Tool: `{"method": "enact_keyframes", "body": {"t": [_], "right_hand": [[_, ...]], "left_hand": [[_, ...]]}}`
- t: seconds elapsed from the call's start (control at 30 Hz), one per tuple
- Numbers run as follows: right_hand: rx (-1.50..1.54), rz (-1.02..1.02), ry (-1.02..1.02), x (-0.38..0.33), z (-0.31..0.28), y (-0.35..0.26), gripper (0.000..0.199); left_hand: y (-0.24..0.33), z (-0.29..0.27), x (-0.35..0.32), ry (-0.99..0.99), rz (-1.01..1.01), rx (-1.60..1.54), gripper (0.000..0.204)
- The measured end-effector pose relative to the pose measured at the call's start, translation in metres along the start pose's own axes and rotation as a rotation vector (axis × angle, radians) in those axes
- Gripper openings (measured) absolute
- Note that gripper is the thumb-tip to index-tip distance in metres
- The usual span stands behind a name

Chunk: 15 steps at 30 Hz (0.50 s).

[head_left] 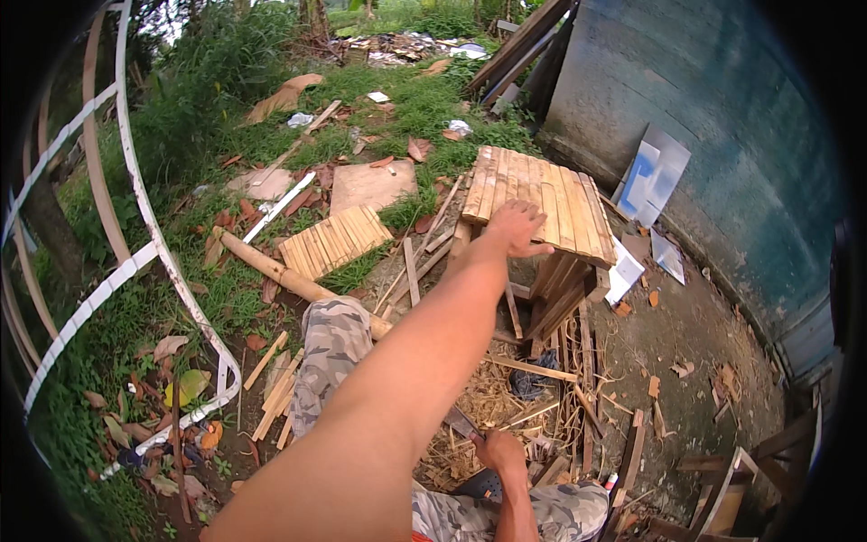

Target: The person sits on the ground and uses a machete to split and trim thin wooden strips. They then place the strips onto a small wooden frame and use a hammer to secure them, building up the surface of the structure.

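My left hand [519,229] is stretched forward and lies on the edge of a small wooden stand's slatted top [555,194], its fingers apart and nothing gripped. Light bamboo slats run side by side across that top, above darker wooden legs and panels [553,287]. Close to my knees, my right hand [504,453] is closed round the handle of a knife. Its grey blade [461,422] points up and to the left, partly hidden behind my left forearm. Shavings and fibres [488,393] cover the ground under it.
A bamboo pole [271,263] lies left of the stand, beside a panel of bamboo slats [336,242]. Cut strips [280,397] lie by my left knee. A white curved metal frame [144,217] stands at left, a blue-green wall [686,99] at right. Wood pieces [722,488] fill the lower right.
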State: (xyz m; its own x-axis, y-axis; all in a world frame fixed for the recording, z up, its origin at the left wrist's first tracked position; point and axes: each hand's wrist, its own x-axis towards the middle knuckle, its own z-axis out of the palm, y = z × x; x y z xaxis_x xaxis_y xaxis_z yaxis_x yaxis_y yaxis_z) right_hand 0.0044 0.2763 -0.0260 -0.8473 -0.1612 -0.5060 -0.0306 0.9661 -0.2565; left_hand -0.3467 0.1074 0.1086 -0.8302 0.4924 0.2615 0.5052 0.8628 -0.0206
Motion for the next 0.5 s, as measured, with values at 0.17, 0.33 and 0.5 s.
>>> {"method": "enact_keyframes", "body": {"t": [0.17,0.33,0.5], "right_hand": [[-0.030,-0.041,-0.031,-0.002,0.000,0.001,0.054],[0.066,-0.016,0.027,0.002,0.005,0.006,0.049],[-0.018,-0.109,-0.073,0.017,0.026,0.021,0.039]], "left_hand": [[0.037,-0.007,0.004,0.119,-0.051,-0.038,0.086],[0.095,-0.010,0.008,0.180,0.028,-0.115,0.076],[0.142,-0.010,-0.013,0.230,0.218,-0.067,0.055]]}}
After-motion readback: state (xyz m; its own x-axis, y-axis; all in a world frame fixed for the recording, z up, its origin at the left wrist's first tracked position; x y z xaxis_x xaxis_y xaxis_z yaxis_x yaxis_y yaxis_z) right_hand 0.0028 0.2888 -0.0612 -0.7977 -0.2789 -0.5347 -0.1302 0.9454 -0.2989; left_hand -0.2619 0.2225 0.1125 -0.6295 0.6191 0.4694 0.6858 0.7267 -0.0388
